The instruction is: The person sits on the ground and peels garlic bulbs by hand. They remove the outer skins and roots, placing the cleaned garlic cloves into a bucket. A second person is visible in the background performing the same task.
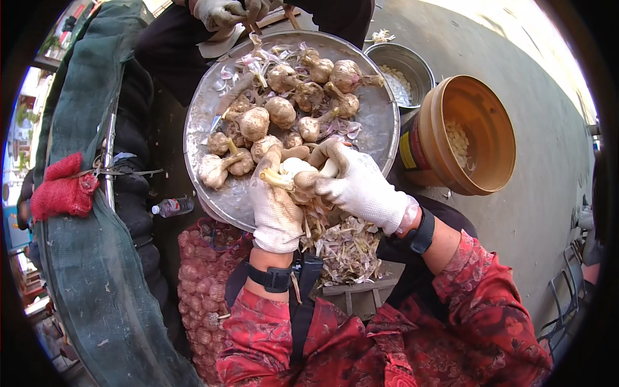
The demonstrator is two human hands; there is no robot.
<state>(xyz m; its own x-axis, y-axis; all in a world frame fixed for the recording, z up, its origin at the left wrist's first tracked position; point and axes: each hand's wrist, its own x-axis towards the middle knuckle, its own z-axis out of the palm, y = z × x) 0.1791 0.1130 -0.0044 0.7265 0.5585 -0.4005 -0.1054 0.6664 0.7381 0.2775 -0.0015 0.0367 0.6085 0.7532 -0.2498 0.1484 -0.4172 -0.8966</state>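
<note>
Both my hands wear white knit gloves with brown-stained fingers, over the near edge of a round metal tray [382, 118]. My left hand [276, 203] holds a partly peeled garlic bulb [296, 167] with its cut stalk pointing left. My right hand [355, 181] has thumb and fingers closed on a white garlic clove [330, 168] at the bulb's right side. Unpeeled garlic bulbs [280, 112] with dirty skins and stalks lie heaped on the tray, with loose papery skins [346, 128] among them. More garlic skins [350, 251] are piled below my hands.
An orange-brown plastic bucket [430, 130] and a metal pot [425, 72], both holding peeled cloves, stand at the right. A red mesh sack of garlic [200, 295] and a plastic bottle [175, 207] are at the left. Another person's gloved hands [227, 12] are beyond the tray.
</note>
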